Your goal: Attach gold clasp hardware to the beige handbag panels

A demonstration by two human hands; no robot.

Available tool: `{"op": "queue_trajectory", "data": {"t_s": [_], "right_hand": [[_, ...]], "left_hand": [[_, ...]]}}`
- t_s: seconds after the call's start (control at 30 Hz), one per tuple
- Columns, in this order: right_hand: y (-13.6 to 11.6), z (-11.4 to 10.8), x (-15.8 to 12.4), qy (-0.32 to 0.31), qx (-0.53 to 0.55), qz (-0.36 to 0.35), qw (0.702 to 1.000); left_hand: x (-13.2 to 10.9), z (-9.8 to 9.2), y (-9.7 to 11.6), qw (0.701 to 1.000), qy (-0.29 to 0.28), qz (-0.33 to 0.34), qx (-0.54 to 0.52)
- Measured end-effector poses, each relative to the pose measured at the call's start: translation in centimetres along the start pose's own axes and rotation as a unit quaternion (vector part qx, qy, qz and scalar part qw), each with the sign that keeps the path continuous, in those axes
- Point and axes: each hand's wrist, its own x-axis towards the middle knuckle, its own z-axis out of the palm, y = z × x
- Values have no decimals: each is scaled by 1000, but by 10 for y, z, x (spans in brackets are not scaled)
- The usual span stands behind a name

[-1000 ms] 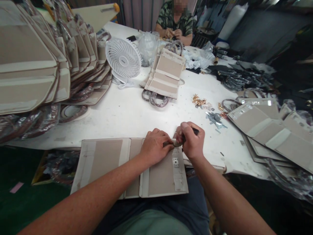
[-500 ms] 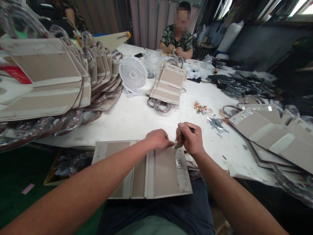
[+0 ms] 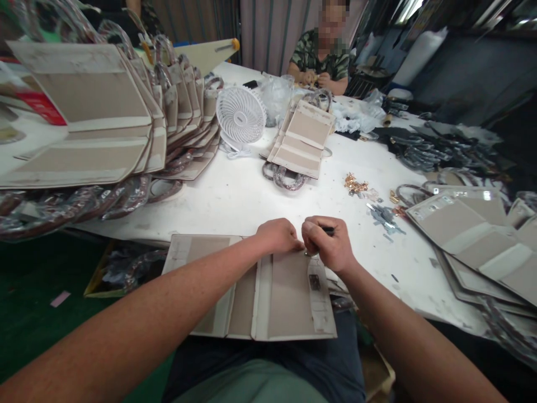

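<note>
An unfolded beige bag panel (image 3: 289,296) lies across my lap and the table's front edge, its lining side up. A small metal fitting (image 3: 314,282) sits on the pale strip near its right edge. My left hand (image 3: 279,235) is closed at the panel's far edge, thumb and fingers pinching it. Close beside it, my right hand (image 3: 329,240) is wrapped round a tool with a dark handle (image 3: 328,230). The tool's lower end meets the panel's far right corner; its tip is mostly hidden by my fingers.
Stacked bag panels with plastic-wrapped handles (image 3: 113,106) stand at left, more panels (image 3: 465,224) at right. A white fan (image 3: 241,115) and a smaller panel pile (image 3: 304,137) are beyond. Gold fittings (image 3: 356,183) and grey metal plates (image 3: 384,217) lie right. A co-worker (image 3: 321,56) sits opposite.
The camera view has shifted, so the table things appear farther right and slightly higher. Both hands stay at the panel's far edge, the right one slightly lower over the corner.
</note>
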Motion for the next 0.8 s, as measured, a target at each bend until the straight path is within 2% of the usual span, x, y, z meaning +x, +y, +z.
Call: {"op": "queue_trajectory", "data": {"t_s": [0.13, 0.2, 0.37, 0.53, 0.63, 0.8], "right_hand": [[5, -2, -4, 103, 107, -39, 988], [8, 2, -6, 133, 141, -60, 979], [9, 4, -7, 122, 141, -26, 982], [12, -5, -8, 178, 186, -49, 965], [17, -5, -9, 175, 182, -27, 967], [13, -2, -14, 159, 170, -41, 972]], "left_hand": [[-2, -1, 1, 1000, -15, 9, 11], [-2, -1, 1, 1000, -14, 11, 12], [-2, -1, 3, 1000, -18, 3, 13], [-1, -1, 2, 1000, -15, -1, 8], [0, 0, 2, 1000, -20, -2, 6], [1, 1, 1, 1000, -11, 4, 1]]}}
